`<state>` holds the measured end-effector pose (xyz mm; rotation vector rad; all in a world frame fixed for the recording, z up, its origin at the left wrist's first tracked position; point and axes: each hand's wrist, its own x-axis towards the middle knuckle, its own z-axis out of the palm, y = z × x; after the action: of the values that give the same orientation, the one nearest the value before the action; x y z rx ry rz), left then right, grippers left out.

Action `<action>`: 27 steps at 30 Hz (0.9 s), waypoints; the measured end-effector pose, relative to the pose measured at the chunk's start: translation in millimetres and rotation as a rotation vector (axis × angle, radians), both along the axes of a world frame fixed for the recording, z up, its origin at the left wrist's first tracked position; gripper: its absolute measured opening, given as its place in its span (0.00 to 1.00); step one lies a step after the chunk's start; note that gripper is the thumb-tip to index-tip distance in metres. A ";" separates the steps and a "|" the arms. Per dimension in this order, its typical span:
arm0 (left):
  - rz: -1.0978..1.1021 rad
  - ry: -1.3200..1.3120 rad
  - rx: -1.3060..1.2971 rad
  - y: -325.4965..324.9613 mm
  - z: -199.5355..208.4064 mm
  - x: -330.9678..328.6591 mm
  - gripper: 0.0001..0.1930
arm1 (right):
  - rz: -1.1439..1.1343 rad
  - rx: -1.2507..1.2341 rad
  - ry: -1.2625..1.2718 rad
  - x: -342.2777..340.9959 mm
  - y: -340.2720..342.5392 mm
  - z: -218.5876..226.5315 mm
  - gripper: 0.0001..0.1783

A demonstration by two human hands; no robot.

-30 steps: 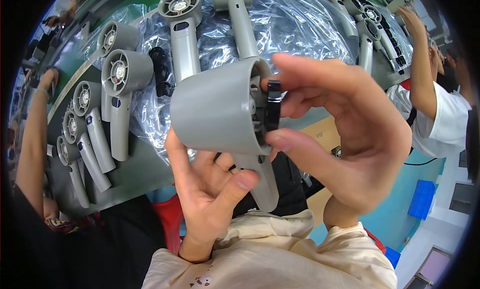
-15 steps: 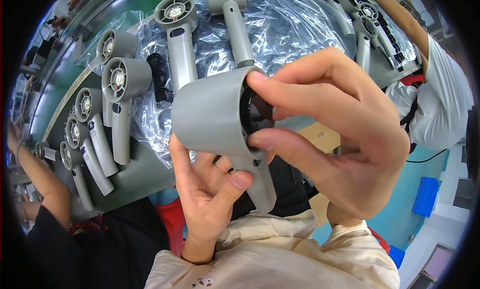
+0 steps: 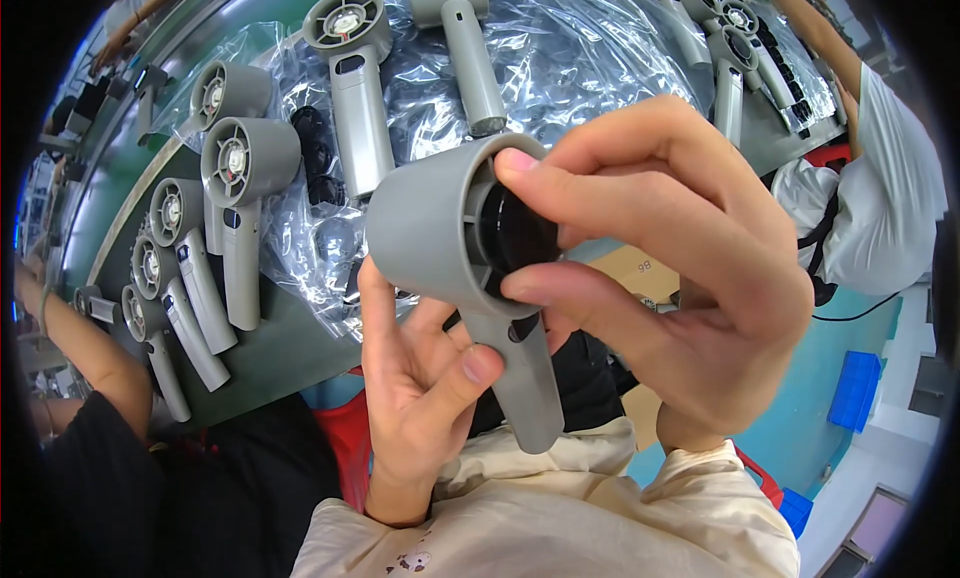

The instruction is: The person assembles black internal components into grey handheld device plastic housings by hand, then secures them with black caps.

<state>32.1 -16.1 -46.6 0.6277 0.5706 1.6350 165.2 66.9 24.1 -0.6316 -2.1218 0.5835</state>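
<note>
A grey handheld fan (image 3: 420, 223) is held up in front of me, tilted, with its wide round head turned to the right and its handle pointing down. My left hand (image 3: 415, 413) supports it from below, fingers behind the head and thumb beside the handle. At the head's open end, my right hand (image 3: 700, 248) pinches a glossy black round cap (image 3: 520, 230) between thumb and fingers. Grey spokes show behind the cap's left edge. Whether the cap touches them cannot be made out.
Several grey fans, one of them a standing fan (image 3: 240, 168), are on the green table (image 3: 290, 363) at left. Clear plastic bags (image 3: 580, 58) lie under two more fans ahead. Black round parts (image 3: 320, 148) lie beside them. Other people's arms (image 3: 95, 348) reach in at both sides.
The fan has shifted slightly right and turned, so more of its open end and spokes show. The black cap's face is now more visible, still pinched in my right hand.
</note>
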 end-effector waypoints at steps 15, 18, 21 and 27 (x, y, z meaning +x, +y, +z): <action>0.088 1.069 -0.132 2.2 29.8 -29.3 0.39 | 0.100 -0.795 0.725 -12.7 -23.4 -35.5 0.29; 0.658 1.072 0.130 5.6 43.1 -9.0 0.38 | 0.087 -0.754 0.758 -17.8 -34.1 -28.0 0.33; 0.538 0.975 0.235 16.0 35.1 6.1 0.34 | 0.082 -0.772 0.835 -21.7 -40.9 -26.7 0.37; 0.591 0.711 0.238 14.8 17.0 10.1 0.26 | 0.009 -0.587 0.669 -22.9 -39.4 -39.2 0.35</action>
<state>42.2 -1.3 -29.6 1.3324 1.1675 2.0328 142.3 27.5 -15.0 -0.6219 -1.3202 1.2469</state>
